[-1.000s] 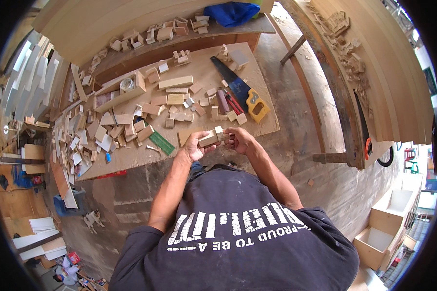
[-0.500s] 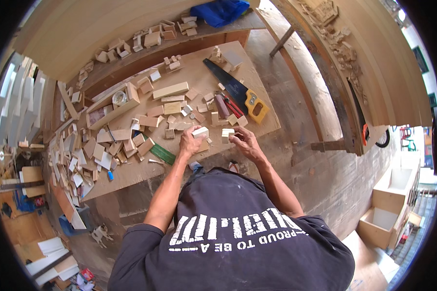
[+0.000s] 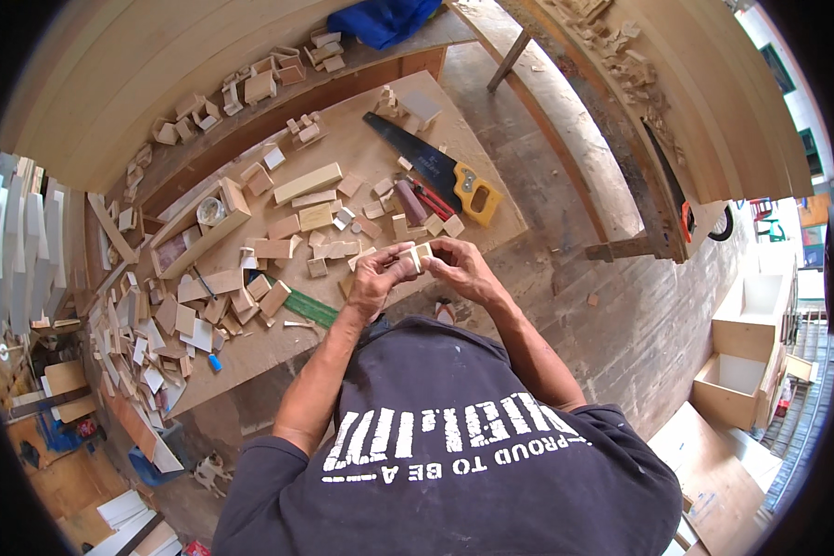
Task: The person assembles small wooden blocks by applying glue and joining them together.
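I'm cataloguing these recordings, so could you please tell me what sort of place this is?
Probably a woodworking shop: a yellow-handled saw, scattered wooden blocks and an open wooden box lie on the worktable.

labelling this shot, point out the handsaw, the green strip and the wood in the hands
Handsaw [image 3: 433, 167], head view: blade
Green strip [image 3: 308, 307], head view: middle
Wood [image 3: 420, 254], head view: camera-facing side between the hands

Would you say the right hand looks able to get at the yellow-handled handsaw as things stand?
Probably yes: the yellow-handled handsaw lies just beyond the right hand, with nothing seen covering its handle, though that hand would likely have to release the small wooden piece first.
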`<state>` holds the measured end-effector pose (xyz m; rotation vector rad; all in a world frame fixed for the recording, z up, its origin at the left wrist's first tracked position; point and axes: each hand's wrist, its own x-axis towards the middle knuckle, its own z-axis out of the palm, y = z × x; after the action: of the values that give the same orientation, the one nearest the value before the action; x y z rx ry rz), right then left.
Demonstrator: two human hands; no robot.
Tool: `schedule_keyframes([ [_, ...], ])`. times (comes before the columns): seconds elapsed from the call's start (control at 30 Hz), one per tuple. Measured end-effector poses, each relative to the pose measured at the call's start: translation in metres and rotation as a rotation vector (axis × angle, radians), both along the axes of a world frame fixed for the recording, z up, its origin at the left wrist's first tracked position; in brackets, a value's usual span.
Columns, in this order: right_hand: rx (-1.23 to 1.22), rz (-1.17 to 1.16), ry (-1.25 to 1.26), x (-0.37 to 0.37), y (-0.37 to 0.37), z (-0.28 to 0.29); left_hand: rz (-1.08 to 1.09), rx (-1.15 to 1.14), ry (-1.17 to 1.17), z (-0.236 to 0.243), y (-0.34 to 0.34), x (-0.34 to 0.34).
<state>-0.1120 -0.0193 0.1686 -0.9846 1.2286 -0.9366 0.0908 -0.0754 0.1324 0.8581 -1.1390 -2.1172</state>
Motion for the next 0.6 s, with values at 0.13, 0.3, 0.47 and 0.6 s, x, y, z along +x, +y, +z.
schedule_keyframes([
  [0.13, -0.159, 0.075, -0.060, -0.006, 0.002, 0.002, 0.098, 0.312, 0.209, 0.005, 0.000, 0.003],
  [0.3, -0.154, 0.107, -0.041, -0.011, -0.005, -0.002, 0.107, 0.330, 0.201, 0.018, 0.008, -0.006],
  [0.47, -0.128, 0.203, -0.025, -0.020, -0.007, -0.006, 0.109, 0.277, 0.183, 0.021, 0.014, -0.007],
  [0.6, -0.206, 0.202, -0.051, -0.024, -0.004, -0.009, 0.125, 0.205, 0.168, 0.024, 0.021, -0.012],
])
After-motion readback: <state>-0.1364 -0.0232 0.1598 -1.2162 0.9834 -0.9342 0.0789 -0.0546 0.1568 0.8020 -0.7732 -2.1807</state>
